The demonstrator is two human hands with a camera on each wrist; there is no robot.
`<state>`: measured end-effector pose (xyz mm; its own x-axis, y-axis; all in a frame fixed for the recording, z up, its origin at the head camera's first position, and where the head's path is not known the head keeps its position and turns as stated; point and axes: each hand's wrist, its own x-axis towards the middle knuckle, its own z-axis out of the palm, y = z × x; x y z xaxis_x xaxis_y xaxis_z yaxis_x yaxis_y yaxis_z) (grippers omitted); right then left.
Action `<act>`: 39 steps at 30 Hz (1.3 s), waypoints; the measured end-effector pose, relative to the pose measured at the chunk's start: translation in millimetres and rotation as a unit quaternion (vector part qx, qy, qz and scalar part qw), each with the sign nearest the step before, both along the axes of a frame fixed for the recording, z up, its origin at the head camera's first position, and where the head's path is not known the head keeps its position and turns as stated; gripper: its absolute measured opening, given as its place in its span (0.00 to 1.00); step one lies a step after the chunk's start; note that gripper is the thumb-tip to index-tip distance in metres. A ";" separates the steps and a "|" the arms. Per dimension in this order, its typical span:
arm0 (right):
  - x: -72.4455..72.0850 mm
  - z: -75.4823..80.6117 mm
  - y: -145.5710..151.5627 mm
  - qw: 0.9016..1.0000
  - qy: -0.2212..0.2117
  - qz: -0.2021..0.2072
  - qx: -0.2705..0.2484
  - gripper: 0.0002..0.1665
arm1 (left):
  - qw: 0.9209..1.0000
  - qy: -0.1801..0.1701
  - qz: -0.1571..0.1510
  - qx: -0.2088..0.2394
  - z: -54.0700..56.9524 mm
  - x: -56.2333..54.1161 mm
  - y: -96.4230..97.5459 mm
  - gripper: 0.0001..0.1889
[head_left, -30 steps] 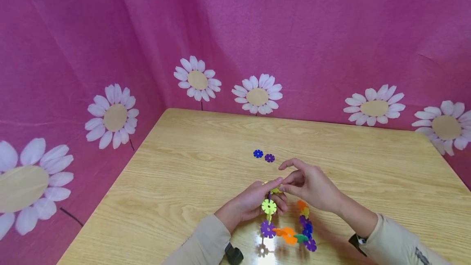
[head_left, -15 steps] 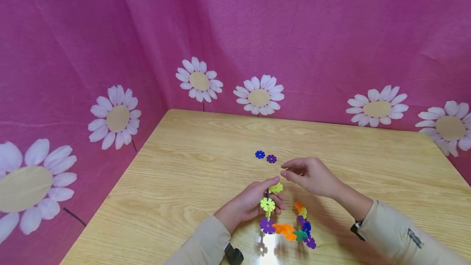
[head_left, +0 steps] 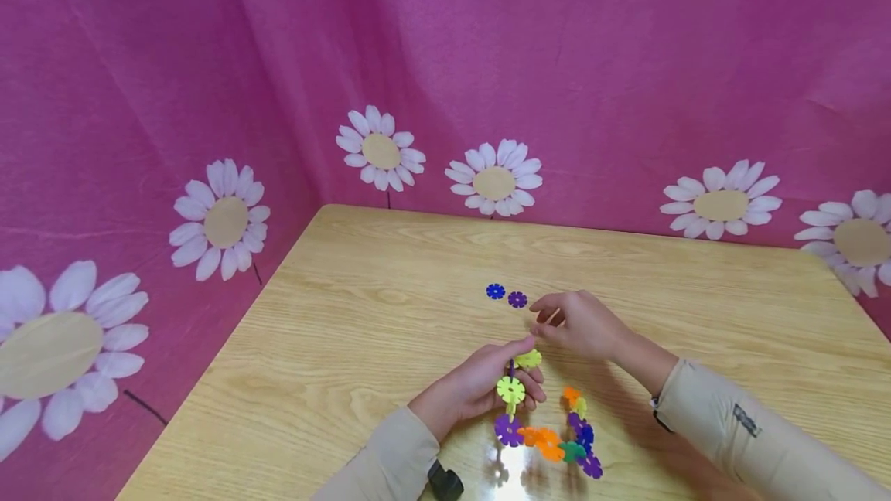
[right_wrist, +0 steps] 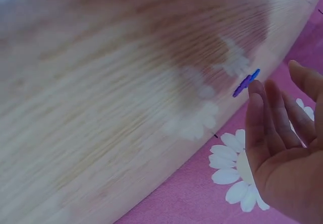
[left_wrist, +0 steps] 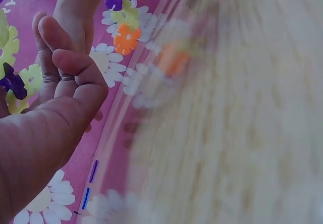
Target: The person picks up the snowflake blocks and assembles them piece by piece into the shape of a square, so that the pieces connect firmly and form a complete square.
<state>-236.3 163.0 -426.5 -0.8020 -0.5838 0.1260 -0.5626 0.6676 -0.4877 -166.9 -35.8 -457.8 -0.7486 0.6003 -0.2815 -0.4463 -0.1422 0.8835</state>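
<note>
My left hand (head_left: 473, 381) pinches the upper end of a chain of slotted flower-shaped discs, at a yellow-green disc (head_left: 529, 359) under the thumb. From there the chain hangs above the table, through a purple disc (head_left: 508, 431), orange discs (head_left: 548, 443) and a green one (head_left: 573, 451), then curves up to an orange end (head_left: 571, 394). My right hand (head_left: 585, 323) holds nothing; its fingers are loosely bent, just right of a loose purple disc (head_left: 517, 299). Beside that lies a loose blue disc (head_left: 495, 291). In the right wrist view, the right palm (right_wrist: 287, 178) is bare.
The wooden table (head_left: 390, 277) is glossy and reflects the chain. A pink curtain (head_left: 557, 60) printed with white daisies rises along its back and left edges. A black object (head_left: 445, 483), partly cut off, shows by the left sleeve.
My right hand has left the chain's upper end beside the left thumb and moved away toward the loose discs. The left hand keeps holding the chain in nearly the same place.
</note>
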 end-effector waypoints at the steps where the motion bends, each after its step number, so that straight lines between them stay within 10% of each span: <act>1: -2.6 -0.2 -0.3 1.000 0.001 -0.001 0.004 0.17 | 1.000 0.000 -0.001 -0.003 0.5 0.2 0.1 0.25; 23: -46.8 -6.1 -21.3 0.994 0.034 -0.037 0.099 0.23 | 1.000 0.007 -0.013 -0.011 1.1 2.9 3.0 0.28; 39: -48.7 -9.9 -33.5 0.994 0.036 -0.056 0.087 0.16 | 1.000 0.006 -0.014 -0.009 3.8 3.8 2.1 0.25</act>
<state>-285.0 129.5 -436.5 -0.8560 -0.5089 0.0912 -0.5091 0.7990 -0.3202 -163.0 -33.6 -454.0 -0.7354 0.6158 -0.2828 -0.4385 -0.1143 0.8914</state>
